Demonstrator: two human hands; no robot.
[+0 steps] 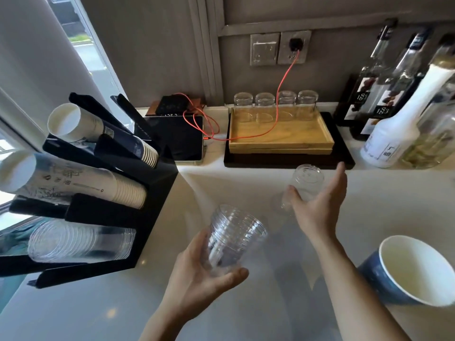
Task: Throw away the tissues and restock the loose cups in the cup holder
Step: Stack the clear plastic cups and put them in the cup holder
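Note:
My left hand (pixel 197 276) grips a stack of clear plastic cups (pixel 234 235), held tilted above the white counter. My right hand (pixel 317 205) holds another clear plastic cup (pixel 306 180) by its side, bottom end pointing away from me. At the left stands the black cup holder (pixel 103 207), its slots lying sideways. Its lowest slot carries a row of clear plastic cups (pixel 78 242), and the two slots above carry white paper cups (pixel 73 180). A blue paper cup (pixel 416 269) with a white inside lies on its side at the lower right. No tissues are in view.
A wooden tray (pixel 280 139) with upturned glasses (pixel 275 102) sits at the back on a black base. Several bottles (pixel 394 94) crowd the back right. A tablet (pixel 177 136) with a red cable (pixel 280 94) running to the wall socket lies beside the holder.

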